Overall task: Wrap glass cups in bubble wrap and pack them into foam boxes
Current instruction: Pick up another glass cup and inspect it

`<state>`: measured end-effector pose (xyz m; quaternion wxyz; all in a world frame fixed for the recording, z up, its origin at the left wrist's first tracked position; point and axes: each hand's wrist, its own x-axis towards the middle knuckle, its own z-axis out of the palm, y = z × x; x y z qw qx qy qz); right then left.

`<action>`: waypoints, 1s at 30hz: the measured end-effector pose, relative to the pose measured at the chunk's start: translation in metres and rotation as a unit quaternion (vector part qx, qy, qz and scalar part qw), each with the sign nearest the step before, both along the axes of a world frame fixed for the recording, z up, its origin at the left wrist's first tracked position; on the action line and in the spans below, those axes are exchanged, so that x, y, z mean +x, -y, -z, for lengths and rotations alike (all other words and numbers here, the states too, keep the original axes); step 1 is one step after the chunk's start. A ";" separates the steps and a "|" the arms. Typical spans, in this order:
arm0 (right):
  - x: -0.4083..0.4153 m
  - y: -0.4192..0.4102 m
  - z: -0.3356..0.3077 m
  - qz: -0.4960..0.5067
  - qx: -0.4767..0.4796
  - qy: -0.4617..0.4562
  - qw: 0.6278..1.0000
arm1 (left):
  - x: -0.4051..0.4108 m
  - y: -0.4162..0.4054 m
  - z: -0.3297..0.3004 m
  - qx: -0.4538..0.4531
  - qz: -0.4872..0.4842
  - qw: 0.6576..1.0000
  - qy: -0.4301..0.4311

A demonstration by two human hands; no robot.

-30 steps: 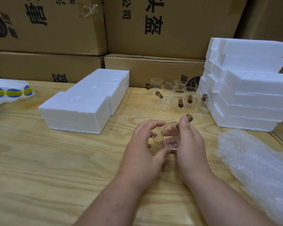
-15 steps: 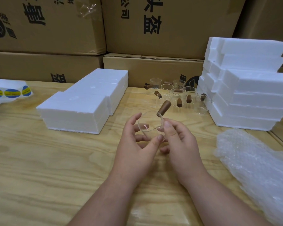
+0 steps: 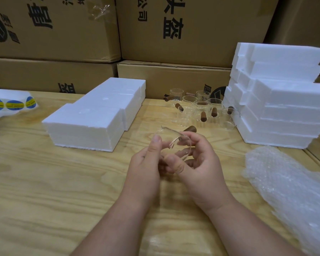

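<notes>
both hands, left hand (image 3: pixel 146 167) and right hand (image 3: pixel 201 163), gripped a tilted glass cup (image 3: pixel 175 143) with curled fingers above the counter (image 3: pixel 44 182).

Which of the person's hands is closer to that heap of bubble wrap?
Right. The right hand holds the glass cup just left of the bubble wrap; the left hand sits farther away, beyond the cup.

The glass cup (image 3: pixel 175 143) is clear, with a brown wooden handle (image 3: pixel 190 129). The other cups (image 3: pixel 201 111) behind it are clear with brown handles too. The foam boxes (image 3: pixel 92 115) and the foam stack (image 3: pixel 277 100) are plain white. The bubble wrap (image 3: pixel 288 189) is translucent white with a dotted bubble pattern. The tabletop (image 3: pixel 44 182) is pale wood with wavy grain. The stickers (image 3: pixel 13 104) are blue and yellow rounds on white backing. The cardboard cartons (image 3: pixel 201 30) are brown with black print.
</notes>
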<state>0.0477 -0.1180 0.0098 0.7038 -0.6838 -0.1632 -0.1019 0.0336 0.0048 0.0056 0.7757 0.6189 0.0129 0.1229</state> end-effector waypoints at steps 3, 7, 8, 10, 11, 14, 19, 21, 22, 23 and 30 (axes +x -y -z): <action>0.001 0.001 0.001 0.024 -0.002 0.002 1.000 | 0.002 0.000 0.002 0.036 -0.003 0.999 -0.013; 0.002 0.003 0.002 0.037 0.016 -0.003 0.999 | 0.003 0.002 0.002 0.062 0.002 0.998 -0.001; 0.002 0.003 0.001 0.038 0.023 -0.003 0.999 | 0.002 0.003 0.000 0.065 0.006 0.998 0.006; 0.003 0.002 0.000 0.043 0.035 -0.001 0.998 | 0.001 0.003 -0.001 0.062 0.007 0.998 0.013; 0.002 0.003 0.000 0.049 0.037 0.004 0.998 | 0.000 0.003 -0.001 0.062 0.002 0.998 0.014; 0.003 0.004 -0.001 0.092 0.015 0.013 0.996 | -0.001 0.002 -0.001 0.067 -0.012 0.998 0.007; 0.003 0.006 -0.004 0.129 -0.027 -0.003 0.991 | -0.001 0.000 -0.001 0.072 -0.015 0.997 -0.029; 0.002 0.006 -0.004 0.124 -0.025 -0.007 0.992 | -0.001 -0.001 -0.002 0.068 -0.021 0.997 -0.040; 0.003 0.006 -0.003 0.119 -0.021 -0.008 0.993 | 0.000 -0.002 -0.003 0.064 -0.025 0.997 -0.044; 0.003 0.005 -0.003 0.115 -0.020 -0.009 0.993 | -0.001 -0.003 -0.003 0.061 -0.030 0.997 -0.048; 0.001 0.003 -0.003 0.082 -0.014 -0.008 0.996 | 0.002 -0.006 -0.007 0.023 -0.058 0.995 -0.075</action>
